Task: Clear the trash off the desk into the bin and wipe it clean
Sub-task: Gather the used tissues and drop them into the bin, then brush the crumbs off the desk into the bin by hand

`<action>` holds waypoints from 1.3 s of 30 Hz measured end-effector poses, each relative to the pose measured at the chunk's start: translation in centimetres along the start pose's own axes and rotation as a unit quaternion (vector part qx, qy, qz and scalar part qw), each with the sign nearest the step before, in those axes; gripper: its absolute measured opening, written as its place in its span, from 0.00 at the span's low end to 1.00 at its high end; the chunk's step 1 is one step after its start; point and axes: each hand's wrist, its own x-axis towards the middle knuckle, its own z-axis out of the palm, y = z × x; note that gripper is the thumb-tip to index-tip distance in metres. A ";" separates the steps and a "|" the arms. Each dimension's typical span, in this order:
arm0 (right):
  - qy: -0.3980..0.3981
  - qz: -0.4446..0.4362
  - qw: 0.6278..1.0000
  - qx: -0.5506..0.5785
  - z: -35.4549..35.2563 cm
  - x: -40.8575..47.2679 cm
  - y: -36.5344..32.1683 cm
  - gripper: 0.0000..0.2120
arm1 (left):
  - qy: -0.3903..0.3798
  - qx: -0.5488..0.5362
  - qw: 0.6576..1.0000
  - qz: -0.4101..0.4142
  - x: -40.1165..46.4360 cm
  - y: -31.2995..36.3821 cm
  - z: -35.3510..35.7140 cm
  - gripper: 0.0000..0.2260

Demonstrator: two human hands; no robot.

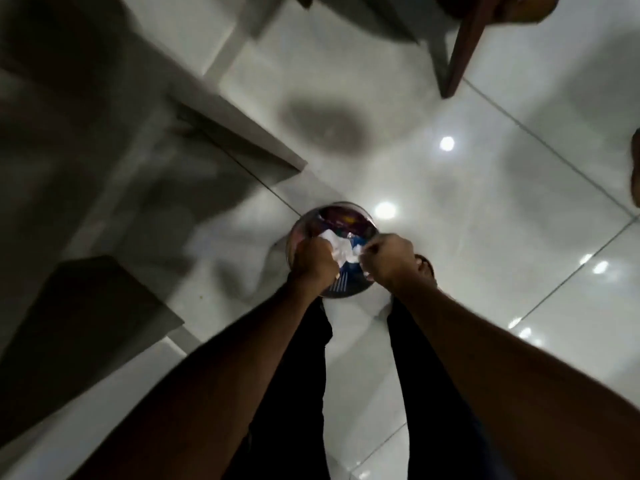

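Head view, looking straight down. Glossy white tile floor [485, 209] lies open to the right and ahead; a pale desk corner [249, 140] juts in from the left, a wooden chair leg [460, 53] stands at top right. Round bin [346, 292] sits on the floor between the person's dark trouser legs, holding purple and blue wrappers. Left hand [313, 261] and right hand [391, 259] are both clenched on crumpled white paper [341, 249], held over the bin's mouth. Image blurred.
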 end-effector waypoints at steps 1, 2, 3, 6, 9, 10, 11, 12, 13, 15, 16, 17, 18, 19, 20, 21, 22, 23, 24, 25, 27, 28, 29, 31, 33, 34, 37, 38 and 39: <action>0.002 -0.009 1.000 -0.028 0.9 1.0 -0.1 0.07 | 0.010 0.011 1.000 0.005 0.9 -0.1 0.6 0.13; -0.001 -0.010 0.999 -0.040 2.0 2.1 0.1 0.08 | 0.019 0.021 0.999 0.015 1.8 -0.4 1.4 0.12; -0.003 -0.002 0.999 -0.038 2.9 3.3 0.3 0.09 | 0.025 0.032 0.999 0.024 2.7 -0.7 1.9 0.12; -0.004 0.052 0.999 -0.006 4.7 5.2 0.8 0.18 | 0.014 0.068 0.997 0.014 4.8 -1.0 2.3 0.14; 0.001 0.050 0.998 0.039 4.9 5.4 0.7 0.27 | -0.011 0.064 0.997 0.038 5.7 -0.5 1.6 0.15; -0.003 0.045 0.998 0.040 4.6 5.1 0.6 0.27 | -0.014 0.073 0.996 0.040 5.6 -0.3 1.2 0.16; -0.008 0.044 0.999 0.025 4.2 4.8 0.5 0.26 | -0.010 0.086 0.995 0.040 5.4 -0.1 0.7 0.17; -0.010 0.041 0.999 0.000 3.5 4.3 0.4 0.23 | 0.003 0.093 0.995 0.044 4.9 0.2 0.0 0.16; -0.005 0.038 0.999 -0.022 2.8 3.6 0.1 0.19 | 0.018 0.093 0.994 0.049 4.2 0.4 -0.8 0.16; 0.036 0.031 0.998 -0.035 1.0 1.7 -0.7 0.13 | 0.050 0.056 0.996 0.058 1.8 1.3 -2.5 0.14; 0.060 0.033 0.997 -0.023 0.1 0.7 -1.2 0.11 | 0.067 0.050 0.994 0.065 0.3 2.0 -3.3 0.12; 0.086 0.030 0.996 -0.009 -1.0 -0.8 -2.0 0.09 | 0.089 0.049 0.992 0.075 -1.7 2.8 -4.4 0.10; 0.113 0.023 0.993 0.004 -2.1 -2.5 -2.9 0.07 | 0.111 0.046 0.989 0.090 -3.9 3.5 -5.5 0.09; 0.140 0.012 0.990 0.018 -3.3 -4.5 -4.1 0.07 | 0.131 0.032 0.984 0.114 -6.5 4.2 -6.8 0.10; 0.166 -0.005 0.986 0.030 -4.7 -6.7 -5.5 0.07 | 0.144 -0.003 0.979 0.142 -9.3 5.0 -8.3 0.12; 0.188 -0.020 0.981 0.045 -5.9 -8.8 -6.6 0.06 | 0.147 -0.049 0.974 0.164 -12.0 5.7 -9.6 0.13; 0.203 -0.039 0.976 0.065 -7.3 -11.1 -8.1 0.06 | 0.149 -0.102 0.966 0.183 -15.0 6.2 -11.3 0.14; 0.211 -0.056 0.972 0.086 -8.6 -13.4 -9.8 0.05 | 0.140 -0.155 0.958 0.195 -17.8 6.4 -13.2 0.15; 0.217 -0.068 0.968 0.105 -9.8 -15.6 -11.6 0.05 | 0.121 -0.206 0.949 0.207 -20.5 6.5 -15.2 0.15; 0.223 -0.082 0.964 0.118 -10.8 -17.7 -13.5 0.05 | 0.107 -0.249 0.937 0.221 -23.0 6.5 -17.2 0.15; 0.237 -0.117 0.956 0.128 -12.1 -21.2 -17.4 0.05 | 0.113 -0.317 0.909 0.247 -26.8 5.8 -21.3 0.12; 0.243 -0.141 0.950 0.133 -12.6 -23.0 -19.7 0.05 | 0.137 -0.332 0.897 0.257 -28.5 5.0 -23.6 0.12; 0.249 -0.169 0.944 0.134 -12.7 -24.7 -22.1 0.05 | 0.172 -0.333 0.888 0.266 -29.6 3.9 -25.8 0.11; 0.262 -0.245 0.927 0.108 -12.5 -27.4 -26.8 0.04 | 0.260 -0.303 0.877 0.268 -31.0 1.1 -29.9 0.09; 0.270 -0.325 0.905 0.057 -11.4 -29.5 -31.7 0.05 | 0.362 -0.236 0.868 0.246 -31.7 -2.3 -33.7 0.08; 0.269 -0.356 0.895 0.025 -10.7 -30.2 -33.9 0.05 | 0.408 -0.190 0.863 0.230 -31.7 -4.1 -35.2 0.08; 0.209 -0.414 0.880 -0.105 -8.2 -30.8 -39.8 0.07 | 0.416 -0.028 0.886 0.204 -30.8 -8.8 -38.5 0.12; 0.185 -0.431 0.868 -0.164 -7.4 -30.6 -41.5 0.07 | 0.392 0.016 0.896 0.209 -30.7 -10.1 -39.2 0.14; 0.167 -0.447 0.849 -0.225 -6.5 -30.3 -42.9 0.08 | 0.367 0.047 0.903 0.220 -30.6 -11.0 -39.7 0.15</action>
